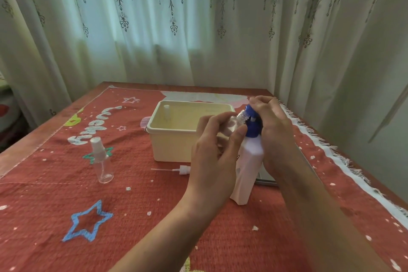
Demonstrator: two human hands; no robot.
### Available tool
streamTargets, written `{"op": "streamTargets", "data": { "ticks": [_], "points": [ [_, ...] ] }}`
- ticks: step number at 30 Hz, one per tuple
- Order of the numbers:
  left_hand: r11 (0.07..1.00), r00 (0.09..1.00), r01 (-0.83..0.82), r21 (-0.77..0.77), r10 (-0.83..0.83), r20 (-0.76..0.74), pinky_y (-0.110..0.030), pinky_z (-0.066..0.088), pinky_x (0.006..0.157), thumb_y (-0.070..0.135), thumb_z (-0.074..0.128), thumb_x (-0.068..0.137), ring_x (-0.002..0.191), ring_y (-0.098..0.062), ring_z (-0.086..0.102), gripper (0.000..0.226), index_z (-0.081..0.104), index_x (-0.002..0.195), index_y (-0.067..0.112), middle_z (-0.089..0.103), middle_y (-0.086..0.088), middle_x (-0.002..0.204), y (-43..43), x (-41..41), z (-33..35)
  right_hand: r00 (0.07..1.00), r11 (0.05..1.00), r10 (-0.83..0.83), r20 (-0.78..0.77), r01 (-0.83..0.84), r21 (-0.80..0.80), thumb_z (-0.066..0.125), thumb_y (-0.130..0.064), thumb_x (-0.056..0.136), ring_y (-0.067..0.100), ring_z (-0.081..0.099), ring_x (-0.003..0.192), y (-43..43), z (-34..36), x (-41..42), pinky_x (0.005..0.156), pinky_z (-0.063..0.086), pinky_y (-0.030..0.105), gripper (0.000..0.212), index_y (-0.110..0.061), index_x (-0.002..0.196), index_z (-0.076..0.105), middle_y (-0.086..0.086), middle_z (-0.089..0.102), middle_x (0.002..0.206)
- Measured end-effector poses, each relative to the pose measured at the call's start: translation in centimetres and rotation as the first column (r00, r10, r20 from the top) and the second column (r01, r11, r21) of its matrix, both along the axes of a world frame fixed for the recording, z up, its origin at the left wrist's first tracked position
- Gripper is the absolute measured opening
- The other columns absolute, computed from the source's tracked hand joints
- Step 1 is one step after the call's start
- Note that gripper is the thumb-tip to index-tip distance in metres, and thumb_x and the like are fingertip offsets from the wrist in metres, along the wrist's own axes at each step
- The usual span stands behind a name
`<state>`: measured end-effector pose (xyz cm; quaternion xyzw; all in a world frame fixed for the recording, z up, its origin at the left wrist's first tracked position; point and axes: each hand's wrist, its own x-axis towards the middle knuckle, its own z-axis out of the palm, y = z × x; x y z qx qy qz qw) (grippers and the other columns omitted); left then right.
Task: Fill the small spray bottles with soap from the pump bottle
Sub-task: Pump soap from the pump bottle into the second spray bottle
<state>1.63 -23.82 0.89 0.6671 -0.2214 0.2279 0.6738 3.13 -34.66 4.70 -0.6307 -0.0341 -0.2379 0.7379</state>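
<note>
The left hand (212,150) grips a small spray bottle (234,122), clear and uncapped, with fingers and thumb curled round its body. It holds the bottle tilted above the bench (26,139), the open neck right against the nozzle of the blue pump head (254,127). The right hand (273,126) lies over the top of that pump head, its fingers curled down round it. The white pump bottle (248,168) stands on the red star-patterned cloth (132,216) between the two wrists, leaning a little. A loose spray head (180,170) with its thin dip tube lies flat on the cloth just left of the left wrist, in front of a cream plastic box (172,146). Inside the box, near its far left corner, a small pale upright piece (166,111) shows, too faint to identify. A second spray bottle (102,161), clear with a white cap on, stands upright well to the left of the box. A flat grey object (266,178) lies partly hidden under the right forearm. Patterned pale curtains (154,28) hang behind the bench.
</note>
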Motion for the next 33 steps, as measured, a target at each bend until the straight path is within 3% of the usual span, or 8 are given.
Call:
{"op": "streamTargets", "data": {
  "ticks": [3,9,14,20,24,30,33],
  "points": [
    [1.000,1.000,-0.009,-0.001,0.009,0.012,-0.015,0.050,0.074,0.021,0.063,0.097,0.092,-0.009,0.061,0.023,0.064,0.120,0.017,0.058,0.005,0.108,0.02,0.08,0.13,1.000,1.000,0.019,-0.003,-0.019,0.015,0.054,-0.033,0.097,0.002,0.060,0.063,0.04,-0.14,-0.05,0.062,0.053,0.019,0.016,-0.017,0.096,0.057,-0.015,0.063,0.065],
    [1.000,1.000,0.001,0.007,-0.001,-0.003,-0.014,0.050,0.072,0.024,0.063,0.097,0.089,-0.012,0.061,0.025,0.064,0.121,0.016,0.057,0.006,0.109,-0.01,-0.07,-0.15,1.000,1.000,0.001,0.000,-0.001,0.001,0.050,-0.013,0.098,-0.003,0.059,0.057,-0.07,0.04,0.11,0.055,0.051,0.015,0.010,-0.018,0.090,0.052,-0.019,0.061,0.058],
    [1.000,1.000,-0.011,0.000,0.011,0.010,-0.015,0.050,0.074,0.023,0.064,0.097,0.091,-0.010,0.061,0.026,0.064,0.122,0.016,0.058,0.005,0.109,0.02,-0.02,0.04,1.000,1.000,0.018,-0.010,-0.018,0.015,0.053,-0.031,0.098,0.004,0.060,0.064,0.09,-0.06,-0.17,0.061,0.054,0.018,0.014,-0.018,0.095,0.056,-0.012,0.063,0.068],
    [1.000,1.000,-0.007,0.022,0.007,0.004,-0.013,0.050,0.075,0.028,0.061,0.097,0.094,-0.008,0.062,0.029,0.063,0.123,0.017,0.058,0.006,0.110,-0.10,-0.10,-0.14,1.000,0.999,0.023,0.006,-0.023,0.023,0.047,-0.010,0.099,-0.003,0.058,0.053,0.13,0.24,-0.13,0.052,0.050,0.013,0.008,-0.014,0.092,0.050,-0.018,0.060,0.054],
    [1.000,1.000,-0.022,-0.001,0.022,0.018,-0.014,0.049,0.075,0.023,0.064,0.096,0.094,-0.010,0.062,0.025,0.064,0.120,0.016,0.058,0.007,0.108,-0.03,-0.05,0.04,1.000,0.999,0.027,0.011,-0.027,0.044,0.054,-0.027,0.098,0.005,0.058,0.064,0.19,0.02,-0.20,0.060,0.052,0.018,0.011,-0.017,0.095,0.056,-0.013,0.062,0.065],
    [1.000,1.000,-0.018,0.007,0.018,0.018,-0.012,0.048,0.073,0.026,0.063,0.096,0.092,-0.010,0.062,0.028,0.064,0.121,0.015,0.057,0.007,0.108,-0.07,-0.13,-0.13,1.000,1.000,0.009,0.005,-0.009,0.027,0.051,-0.013,0.098,0.002,0.057,0.063,0.05,0.01,0.08,0.060,0.052,0.019,0.005,-0.015,0.097,0.055,-0.014,0.061,0.066],
    [1.000,1.000,-0.024,0.004,0.024,0.017,-0.015,0.050,0.072,0.026,0.063,0.095,0.090,-0.013,0.062,0.028,0.064,0.122,0.016,0.058,0.006,0.108,-0.02,-0.07,0.00,1.000,1.000,0.000,0.009,0.000,0.017,0.053,-0.022,0.099,0.002,0.059,0.065,0.08,-0.09,0.00,0.062,0.053,0.019,0.007,-0.017,0.097,0.056,-0.016,0.063,0.066]
  ]
}}
